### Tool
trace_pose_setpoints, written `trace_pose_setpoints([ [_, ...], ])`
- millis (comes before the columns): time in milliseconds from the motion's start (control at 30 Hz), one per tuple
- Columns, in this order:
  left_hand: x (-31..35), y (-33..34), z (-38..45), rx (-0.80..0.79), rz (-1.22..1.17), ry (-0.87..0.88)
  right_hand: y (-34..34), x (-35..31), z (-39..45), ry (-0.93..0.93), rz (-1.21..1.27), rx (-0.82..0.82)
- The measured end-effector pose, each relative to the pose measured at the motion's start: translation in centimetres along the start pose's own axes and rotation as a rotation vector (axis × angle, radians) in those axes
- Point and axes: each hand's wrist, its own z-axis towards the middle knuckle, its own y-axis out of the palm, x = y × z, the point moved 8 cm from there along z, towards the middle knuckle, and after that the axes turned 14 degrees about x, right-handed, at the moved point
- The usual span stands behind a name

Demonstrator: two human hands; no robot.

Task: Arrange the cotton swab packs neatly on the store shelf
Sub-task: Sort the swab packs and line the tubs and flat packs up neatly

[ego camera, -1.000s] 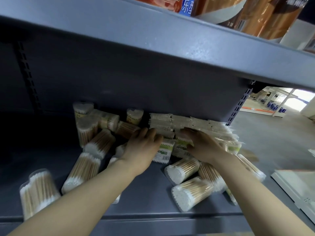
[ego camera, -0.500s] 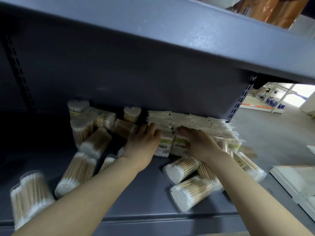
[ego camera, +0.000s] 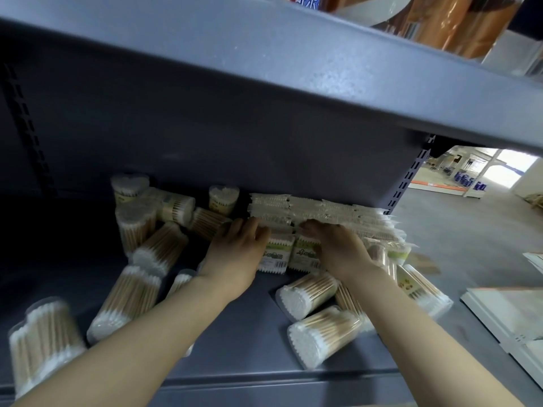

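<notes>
Fingers (ego camera: pixel 249 227) of the left hand (ego camera: pixel 235 257) lie nearly straight against the left end of the flat swab packs (ego camera: pixel 320 214) stacked at frame centre; the right hand (ego camera: pixel 340 254) presses them with lightly bent fingers, gripping nothing visible, evidently to square the stack against the shelf (ego camera: pixel 235 342) back. Flat packs are clear sleeves, green-labelled. Cylindrical tubs (ego camera: pixel 323 336) lie toppled lower left and lower right.

Dark grey-blue shelf (ego camera: pixel 241 342). Clear round tubs (ego camera: pixel 323 337) show tan wooden sticks with white cotton tips. Flat packs (ego camera: pixel 274 255) carry white labels with a green band and a barcode. Cream-white stacked packs (ego camera: pixel 323 210). Upper-tier packaging (ego camera: pixel 458 22) is glossy orange-brown.
</notes>
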Motion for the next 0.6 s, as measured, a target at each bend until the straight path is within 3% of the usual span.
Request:
trace_pose_setpoints([
  [200,-1.0,-0.4,-0.4,-0.031,-0.017,-0.06,-1.0,0.4,0.2,0.007,0.085,-0.012],
  [600,-2.5,-0.9,-1.4,-0.128,0.0,-0.189,-3.9,3.4,-1.2,0.083,0.02,0.019],
])
